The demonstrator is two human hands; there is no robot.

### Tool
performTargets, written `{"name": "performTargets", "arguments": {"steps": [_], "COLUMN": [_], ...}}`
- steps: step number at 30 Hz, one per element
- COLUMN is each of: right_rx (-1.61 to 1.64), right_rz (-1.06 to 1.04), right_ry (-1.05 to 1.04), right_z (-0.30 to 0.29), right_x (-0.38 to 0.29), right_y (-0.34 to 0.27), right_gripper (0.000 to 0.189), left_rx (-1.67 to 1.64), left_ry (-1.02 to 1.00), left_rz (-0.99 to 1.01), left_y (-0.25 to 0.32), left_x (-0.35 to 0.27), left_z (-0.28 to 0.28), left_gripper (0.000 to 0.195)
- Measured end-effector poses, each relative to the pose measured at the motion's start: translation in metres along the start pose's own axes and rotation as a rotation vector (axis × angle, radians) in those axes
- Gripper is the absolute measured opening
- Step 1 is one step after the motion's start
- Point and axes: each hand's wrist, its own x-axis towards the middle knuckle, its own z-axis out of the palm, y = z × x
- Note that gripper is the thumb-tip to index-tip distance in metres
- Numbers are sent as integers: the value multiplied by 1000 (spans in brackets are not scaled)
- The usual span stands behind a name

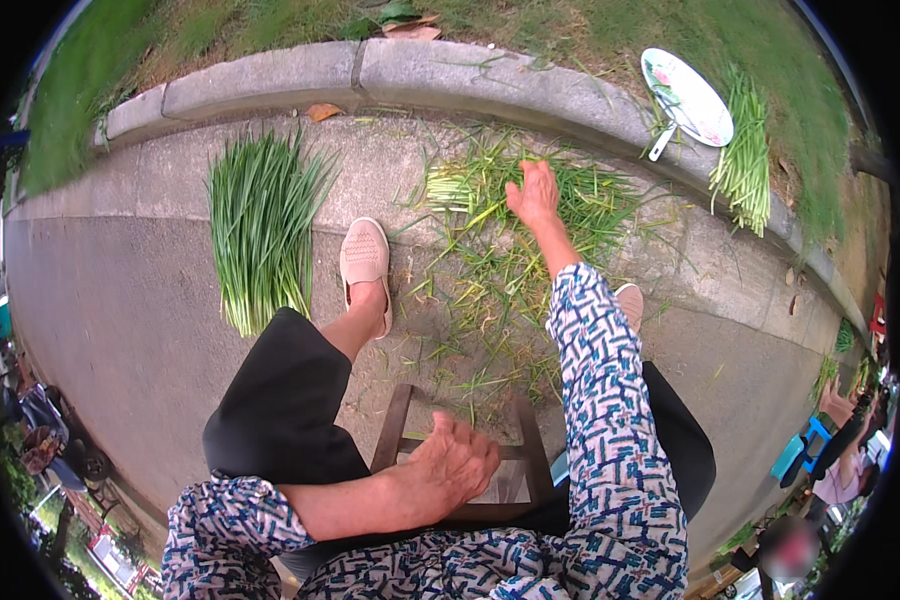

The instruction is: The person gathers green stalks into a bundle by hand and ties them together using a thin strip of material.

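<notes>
My right hand [536, 195] reaches over a loose, tangled heap of garlic chives [592, 206] lying by the kerb. Its thumb stands apart from the fingers, and no stalk shows in its grip. At the heap's left end, pale stem ends [450, 189] lie side by side. Back near my lap, my left hand [454, 465] hangs above a dark wooden stool [529, 431]; its fingers curl downward, and their undersides are hidden. A neat bunch of long green chives [266, 232] rests on the ground to the left, leaves towards the kerb.
A stone kerb [450, 71] curves across the front, with grass [570, 30] behind it. On the right, a white hand fan [690, 97] lies beside another chive bunch [746, 157]. My shoe [364, 251] is near the left bunch. A person [844, 480] sits far right near a blue stool [816, 439].
</notes>
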Motion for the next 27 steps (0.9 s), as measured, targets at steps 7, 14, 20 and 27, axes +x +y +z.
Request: {"name": "performTargets", "arguments": {"steps": [7, 14, 20, 27], "right_rx": [-156, -258, -276, -390], "right_rz": [-207, -311, -407, -377], "right_ry": [-281, -277, -141, -330], "right_z": [27, 36, 37, 36], "right_x": [37, 4, -20, -26], "right_y": [-32, -5, 0, -4], "right_gripper": [111, 93, 69, 58], "left_rx": [-131, -155, -168, -170], "left_ry": [-117, -104, -112, -91], "left_rz": [-27, -5, 1, -29], "left_y": [-6, -5, -2, -5], "left_x": [-6, -8, -10, -10], "left_z": [-14, -12, -10, -20], "left_gripper": [25, 30, 35, 34]}}
